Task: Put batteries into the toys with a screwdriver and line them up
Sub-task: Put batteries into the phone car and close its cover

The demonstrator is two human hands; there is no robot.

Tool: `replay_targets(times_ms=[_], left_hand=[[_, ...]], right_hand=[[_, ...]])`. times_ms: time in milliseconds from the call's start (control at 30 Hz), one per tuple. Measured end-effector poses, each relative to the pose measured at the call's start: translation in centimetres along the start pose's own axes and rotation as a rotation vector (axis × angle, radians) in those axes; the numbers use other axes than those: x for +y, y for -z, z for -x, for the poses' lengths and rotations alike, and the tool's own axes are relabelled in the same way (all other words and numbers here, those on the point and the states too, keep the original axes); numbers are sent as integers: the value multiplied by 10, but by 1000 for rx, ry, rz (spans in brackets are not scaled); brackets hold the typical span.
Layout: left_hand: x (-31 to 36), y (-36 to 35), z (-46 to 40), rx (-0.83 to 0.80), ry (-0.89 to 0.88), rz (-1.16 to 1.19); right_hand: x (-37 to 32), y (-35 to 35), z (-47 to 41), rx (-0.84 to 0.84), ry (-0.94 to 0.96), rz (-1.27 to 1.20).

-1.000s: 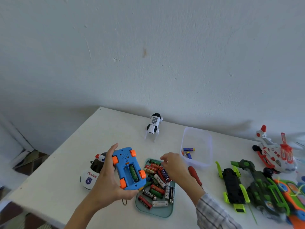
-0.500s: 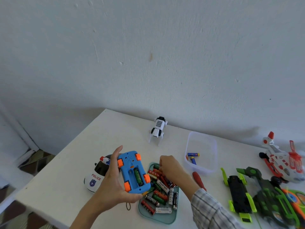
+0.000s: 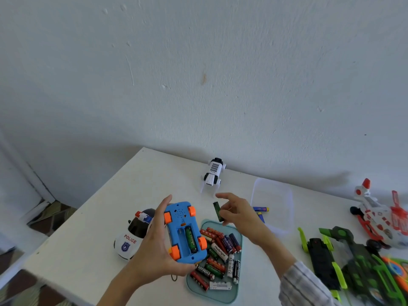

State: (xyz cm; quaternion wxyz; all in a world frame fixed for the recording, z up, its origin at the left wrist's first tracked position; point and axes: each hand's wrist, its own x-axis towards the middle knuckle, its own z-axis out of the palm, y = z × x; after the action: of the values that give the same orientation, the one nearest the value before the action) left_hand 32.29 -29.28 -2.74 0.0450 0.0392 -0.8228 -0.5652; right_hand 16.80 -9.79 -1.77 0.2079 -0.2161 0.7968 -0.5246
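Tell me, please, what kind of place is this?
Probably a room in a home, though that is not certain. A white table stands against a plain painted wall, with plastic toys on it such as a police car, and patterned floor tiles show beside it.

Left hand (image 3: 152, 250) holding upturned blue toy car (image 3: 184, 233), right hand (image 3: 239, 215) pinching green battery (image 3: 217, 211)

pale scuffed wall (image 3: 198, 74); white table (image 3: 88, 239) against it; patterned floor (image 3: 55, 215) left.
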Motion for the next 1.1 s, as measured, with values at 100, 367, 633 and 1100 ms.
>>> replay_targets(times_ms=[100,367,633,1100], left_hand=[[0,-1,-2,-13,3,-5],[8,-12,-8,-45,-29,15],[8,-9,-11,16,-52,-2],[14,-2,0,3,-90,-18]], right_hand=[[-10,2,25,-23,-22,-353],[-32,-16,57,110,55,-472],[-30,-62,68,204,519,257],[-38,-57,64,81,268,258]])
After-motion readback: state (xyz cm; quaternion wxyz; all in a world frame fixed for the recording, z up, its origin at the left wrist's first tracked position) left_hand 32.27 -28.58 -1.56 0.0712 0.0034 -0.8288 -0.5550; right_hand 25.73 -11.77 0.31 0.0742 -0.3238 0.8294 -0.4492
